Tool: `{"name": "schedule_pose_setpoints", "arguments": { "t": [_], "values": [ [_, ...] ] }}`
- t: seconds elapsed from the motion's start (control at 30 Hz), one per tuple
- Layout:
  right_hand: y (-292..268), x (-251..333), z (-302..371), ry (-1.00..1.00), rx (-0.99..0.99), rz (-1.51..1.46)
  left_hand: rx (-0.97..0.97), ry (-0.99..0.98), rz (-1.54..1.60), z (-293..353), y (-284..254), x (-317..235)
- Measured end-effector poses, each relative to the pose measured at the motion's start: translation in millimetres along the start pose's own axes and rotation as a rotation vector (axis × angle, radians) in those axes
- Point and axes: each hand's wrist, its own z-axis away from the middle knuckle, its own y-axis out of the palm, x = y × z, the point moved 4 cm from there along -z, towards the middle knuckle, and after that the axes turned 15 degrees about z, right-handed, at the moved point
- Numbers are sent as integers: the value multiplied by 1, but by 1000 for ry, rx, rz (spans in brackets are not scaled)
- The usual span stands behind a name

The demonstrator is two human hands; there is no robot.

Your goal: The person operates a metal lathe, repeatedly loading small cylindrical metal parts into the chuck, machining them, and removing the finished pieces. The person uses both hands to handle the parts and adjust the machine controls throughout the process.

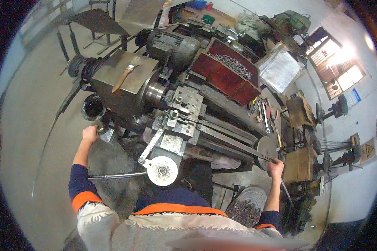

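A small lathe-like machine with a steel tool block (188,102) stands in front of me. My left hand (90,134) is closed at the machine's lower left, below a dark round opening (93,107). A small yellowish piece shows at its fingertips, too small to name. Out to the right, my right hand (275,167) grips the far end of a long flat metal bar (234,143), which runs from the tool block past a grey wheel (266,151). Between my arms are a pale round disc (162,170) with a rod (117,176) and a slanted lever arm (151,145).
A wooden-handled brush (122,80) lies on the machine's top cover. Behind stands a dark red bin (222,77) of small metal parts. Wrenches and other hand tools (264,115) lie right of it. A bucket (249,205) of dark scraps sits near my right arm.
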Motion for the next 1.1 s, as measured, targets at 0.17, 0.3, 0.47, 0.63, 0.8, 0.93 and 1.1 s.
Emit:
{"name": "schedule_pose_setpoints", "arguments": {
  "t": [0.17, 0.3, 0.47, 0.63, 0.8, 0.93, 1.1],
  "values": [
    [42, -125, -2, 231, 142, 285, -82, -96, 252, 78, -50, 29],
    [69, -190, 3, 294, 342, 445, -14, -245, 339, 147, -56, 58],
    [64, -185, 10, 303, 383, 551, -265, -429, 916, 191, -52, 57],
    [78, -192, 55, 344, 253, 579, -469, -472, 1015, 188, -61, 44],
    [60, -146, 88, 385, 215, 547, -608, -401, 1028, 175, -56, 54],
    [63, -149, 100, 432, 162, 444, -674, -363, 1081, 157, -62, 46],
    [67, -152, 106, 464, 158, 407, -686, -380, 944, 141, -66, 50]
  ]
}}
